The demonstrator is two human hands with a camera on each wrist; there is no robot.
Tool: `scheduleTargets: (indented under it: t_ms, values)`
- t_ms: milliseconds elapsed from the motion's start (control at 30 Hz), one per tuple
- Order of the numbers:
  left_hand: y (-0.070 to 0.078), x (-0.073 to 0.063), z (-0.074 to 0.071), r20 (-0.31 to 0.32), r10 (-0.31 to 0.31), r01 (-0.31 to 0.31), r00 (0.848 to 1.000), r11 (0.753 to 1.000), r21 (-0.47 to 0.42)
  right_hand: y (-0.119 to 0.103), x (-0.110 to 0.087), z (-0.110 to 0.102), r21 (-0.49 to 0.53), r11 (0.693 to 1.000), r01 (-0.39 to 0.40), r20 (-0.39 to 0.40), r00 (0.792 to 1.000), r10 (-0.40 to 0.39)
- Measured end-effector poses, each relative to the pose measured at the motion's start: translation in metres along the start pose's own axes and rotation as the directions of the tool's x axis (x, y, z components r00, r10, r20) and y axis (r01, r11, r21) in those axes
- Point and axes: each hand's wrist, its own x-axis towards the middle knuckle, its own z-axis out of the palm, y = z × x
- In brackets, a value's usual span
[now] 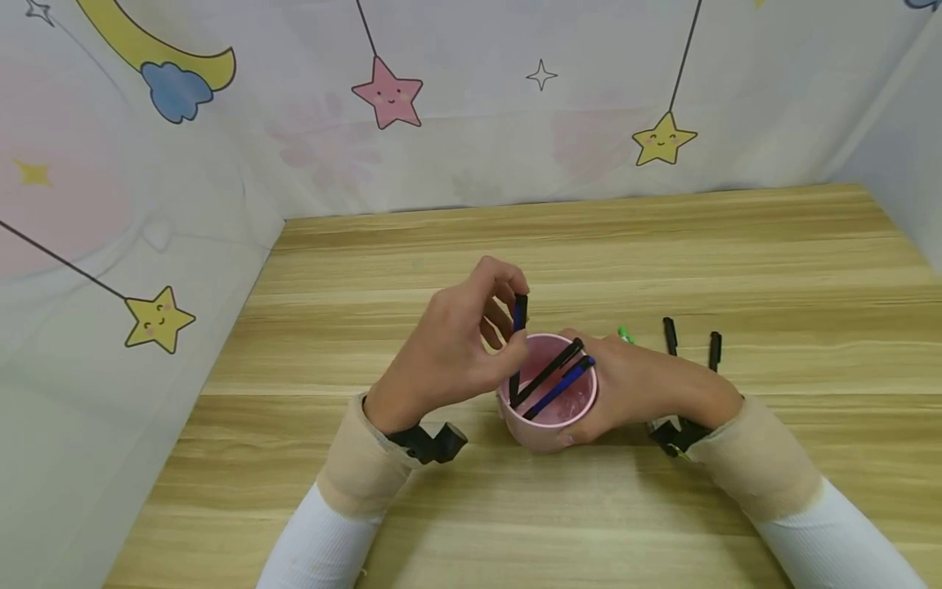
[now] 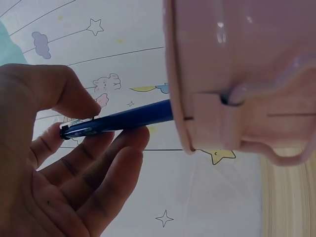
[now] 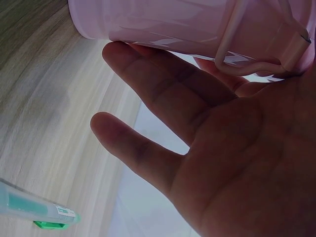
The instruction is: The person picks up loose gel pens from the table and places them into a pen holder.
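A pink cup (image 1: 540, 438) with small loop handles stands on the wooden table, its mouth toward the head camera. My right hand (image 1: 625, 380) holds it from the right; in the right wrist view, fingertips (image 3: 118, 54) touch its pink side. Thumb and fingers of my left hand (image 1: 459, 335) pinch a dark blue pen (image 2: 133, 117) near its upper end. That pen's lower part is inside the cup at the left rim. A black pen (image 1: 550, 372) and a blue pen (image 1: 558, 388) lean inside the cup, tops toward the right rim.
Beyond my right forearm two black pens (image 1: 670, 335) lie on the table, partly hidden by the arm. A green-clipped pen (image 3: 39, 210) lies nearby. Patterned cloth (image 1: 471, 155) hangs behind the table and at its left side.
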Motion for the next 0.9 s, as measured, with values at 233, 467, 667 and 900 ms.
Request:
scheduleTargets:
  t_ms: [233,467,667,900]
  values:
    - [-0.0014,0.0001,0.0026,0.151,0.064,-0.067,0.986,0.998,0.016,0.0006,0.0001,0.0003,-0.011,1.000,0.007,0.003,1.000,-0.007]
    - [-0.0037,-0.0017,0.0020,0.132,0.065,-0.074,0.989,0.995,0.067,0.0008,0.0003,0.0003,-0.021,1.000,0.011,-0.002,1.000,-0.011]
    - [-0.0040,-0.0025,-0.0001,0.121,0.004,-0.021,0.993,0.990,0.140,0.0019,0.0005,0.0006,-0.012,1.000,0.016,0.002,1.000,-0.016]
    - [-0.0050,-0.0024,-0.0009,0.117,-0.036,0.011,0.992,0.978,0.210,0.0019,0.0004,0.0006,-0.008,1.000,0.017,0.005,1.000,-0.017]
